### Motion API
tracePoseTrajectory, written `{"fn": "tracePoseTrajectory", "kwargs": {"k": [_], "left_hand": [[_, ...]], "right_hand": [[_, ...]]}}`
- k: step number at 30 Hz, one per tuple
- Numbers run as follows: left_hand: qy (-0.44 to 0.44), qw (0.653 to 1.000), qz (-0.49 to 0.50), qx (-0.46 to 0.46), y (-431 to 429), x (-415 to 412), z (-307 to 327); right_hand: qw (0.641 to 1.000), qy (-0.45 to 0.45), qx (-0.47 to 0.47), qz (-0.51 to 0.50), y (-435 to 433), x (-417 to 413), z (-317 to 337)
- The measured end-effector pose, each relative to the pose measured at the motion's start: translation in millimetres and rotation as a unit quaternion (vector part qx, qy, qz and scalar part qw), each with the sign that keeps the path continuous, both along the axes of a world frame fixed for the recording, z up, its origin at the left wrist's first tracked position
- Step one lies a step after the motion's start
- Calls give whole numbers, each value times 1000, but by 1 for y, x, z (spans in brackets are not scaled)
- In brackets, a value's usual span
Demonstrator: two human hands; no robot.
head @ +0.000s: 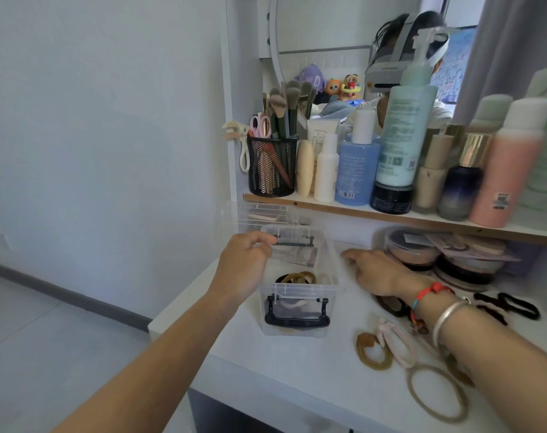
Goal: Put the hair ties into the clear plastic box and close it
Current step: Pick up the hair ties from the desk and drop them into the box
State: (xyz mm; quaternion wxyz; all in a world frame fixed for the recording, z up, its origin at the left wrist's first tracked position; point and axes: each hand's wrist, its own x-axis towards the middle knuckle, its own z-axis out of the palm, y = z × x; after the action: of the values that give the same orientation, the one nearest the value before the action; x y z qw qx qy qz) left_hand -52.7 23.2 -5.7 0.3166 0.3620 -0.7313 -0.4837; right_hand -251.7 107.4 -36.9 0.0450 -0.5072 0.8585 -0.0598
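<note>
The clear plastic box (pixel 327 260) stands open on the white desk (pixel 297 364), with a black latch handle at its near end and another at its far end. Several brown and black hair ties (pixel 297 278) lie inside it. My left hand (pixel 244 267) has its fingers curled on the box's far left rim, beside the far latch. My right hand (pixel 375 271) lies flat and palm down to the right of the box. On the desk are a brown tie (pixel 372 351), a pink tie (pixel 397 342), a large tan loop (pixel 437 392), black ties (pixel 509 304) and a dark tie (pixel 391 304) partly under my wrist.
A clear plastic piece (pixel 266 214) stands behind the box, under the shelf. The shelf (pixel 359 210) holds bottles and a black mesh brush cup (pixel 272 167). Round compacts (pixel 416 248) are stacked beneath it at the right. The desk's left edge drops to the floor.
</note>
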Motion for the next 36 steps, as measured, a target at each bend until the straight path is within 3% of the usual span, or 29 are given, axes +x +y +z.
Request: {"fn": "tracePoseTrajectory", "kwargs": {"k": [2,5,7,11,13,17,22,24,26,28,30,31,33,36], "left_hand": [[-5,1000,0,-4,0,0,1],[-2,1000,-5,2,1,2,0],[-1,1000,-8,2,2,2,0],[4,1000,-11,7,5,4,2],[5,1000,-10,11,5,4,2],[10,1000,-12,13,7,1,1],[0,1000,-15,-2,11,0,0],[-3,1000,-17,-3,11,0,0],[-6,1000,-20,-2,12,-1,1],[-8,1000,-23,-6,15,-2,2],[-9,1000,-25,-8,16,-3,3],[-10,1000,-27,-8,17,-3,3],[-10,1000,-27,-9,18,-4,2],[-10,1000,-27,-5,18,-6,2]], "right_hand": [[1000,31,-2,5,0,3,3],[999,5,-25,27,6,11,11],[994,-21,-104,31,11,17,24],[917,-186,-348,55,25,40,65],[898,-233,-361,91,28,52,75],[886,-227,-390,109,26,72,78],[939,-212,-253,102,25,65,81],[963,-155,-216,54,28,48,75],[992,-67,-105,15,37,31,58],[999,5,37,-5,47,20,36],[997,40,65,-12,52,13,22],[999,28,30,-28,53,10,23],[988,-49,-127,-66,52,7,35],[894,-293,-333,-60,46,20,69]]}}
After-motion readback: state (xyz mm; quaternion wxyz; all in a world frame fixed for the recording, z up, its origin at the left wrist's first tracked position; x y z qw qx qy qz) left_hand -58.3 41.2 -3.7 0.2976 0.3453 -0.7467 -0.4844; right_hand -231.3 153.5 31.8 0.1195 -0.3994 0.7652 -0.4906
